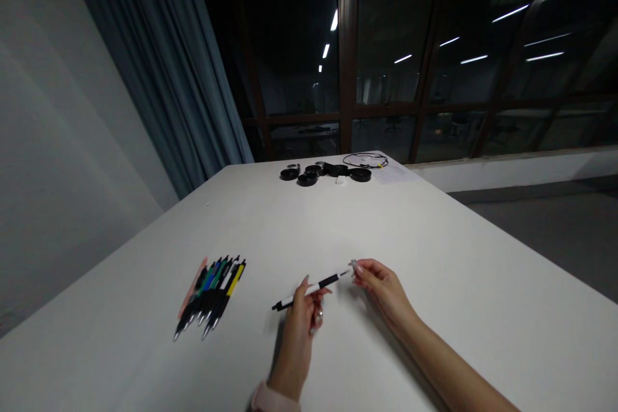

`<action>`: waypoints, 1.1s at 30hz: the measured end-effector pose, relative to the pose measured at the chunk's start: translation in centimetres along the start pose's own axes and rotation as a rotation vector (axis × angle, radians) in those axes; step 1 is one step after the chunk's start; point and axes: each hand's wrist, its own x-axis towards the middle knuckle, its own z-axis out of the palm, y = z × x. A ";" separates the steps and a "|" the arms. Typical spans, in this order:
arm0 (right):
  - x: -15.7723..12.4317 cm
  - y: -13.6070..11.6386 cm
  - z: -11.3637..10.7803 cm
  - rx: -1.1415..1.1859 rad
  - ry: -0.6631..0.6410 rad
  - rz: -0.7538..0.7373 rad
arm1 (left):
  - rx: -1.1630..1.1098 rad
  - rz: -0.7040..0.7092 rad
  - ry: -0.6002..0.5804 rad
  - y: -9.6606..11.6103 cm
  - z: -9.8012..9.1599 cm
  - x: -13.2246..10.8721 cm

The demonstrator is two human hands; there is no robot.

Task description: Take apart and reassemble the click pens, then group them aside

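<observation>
A white and black pen [313,288] lies across the fingers of my left hand [305,318], which pinches its white barrel. Its thin uncovered tip points up and right, towards my right hand [375,280]. Thumb and forefinger of my right hand are closed on a small silvery piece [353,264], perhaps the pen's tip cone, just beyond the refill end. To the left of my hands, several pens [212,290] lie side by side on the white table [145,360], in black, blue, green, white and yellow, with a pinkish one at the left edge.
Several black rolls [307,179] and a small white item [340,181] sit at the table's far end. Behind them to the right are a coiled black cable [365,160] and a paper sheet [396,174]. A blue curtain [168,64] hangs at the left.
</observation>
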 end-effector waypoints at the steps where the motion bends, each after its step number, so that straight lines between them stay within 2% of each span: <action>1: 0.0 0.0 0.1 -0.003 -0.007 0.001 | 0.001 -0.002 -0.001 0.0 0.0 0.0; 12: -0.3 -0.2 0.8 -0.099 -0.073 0.002 | -0.014 -0.051 -0.037 -0.4 0.0 0.6; 24: 0.0 0.6 0.4 -0.201 -0.130 0.015 | -0.016 0.019 0.034 -1.0 0.4 0.9; 33: 0.0 1.6 0.8 -0.213 -0.128 0.014 | 0.036 0.038 0.002 -1.3 0.3 1.7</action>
